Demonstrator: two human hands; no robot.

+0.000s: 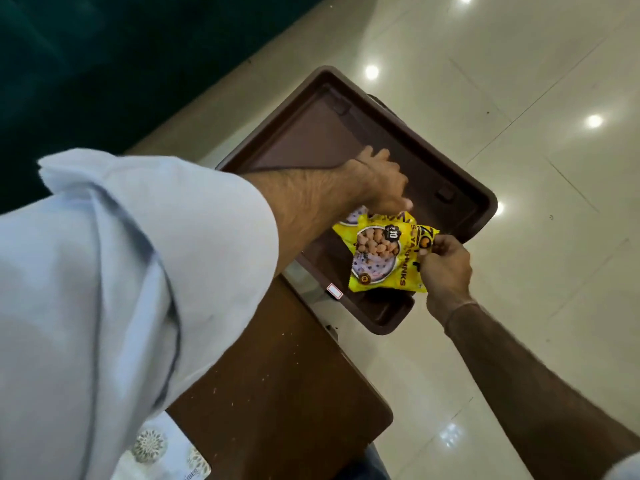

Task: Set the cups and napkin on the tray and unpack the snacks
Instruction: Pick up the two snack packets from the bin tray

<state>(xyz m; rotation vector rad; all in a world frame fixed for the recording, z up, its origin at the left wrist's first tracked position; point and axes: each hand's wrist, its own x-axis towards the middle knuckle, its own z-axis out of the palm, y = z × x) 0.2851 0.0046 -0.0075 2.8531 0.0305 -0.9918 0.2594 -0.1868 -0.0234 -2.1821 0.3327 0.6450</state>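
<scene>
A brown plastic tray (460,188) rests on the far end of a small wooden table (287,382), overhanging its edge. Two yellow snack packets lie over the tray's near part: the front one (381,261) shows a bowl of soya chunks, and the second (353,218) peeks out behind it. My right hand (446,268) pinches the front packet's right edge. My left hand (381,181) reaches over the tray, palm down, its fingers at the top of the packets; its grip is hidden. No cups are in sight.
A white patterned napkin or paper (162,452) lies at the table's near left corner. A small white label (334,292) sits by the tray's near edge. Glossy cream floor tiles (519,98) surround the table; a dark green surface (86,64) fills the upper left.
</scene>
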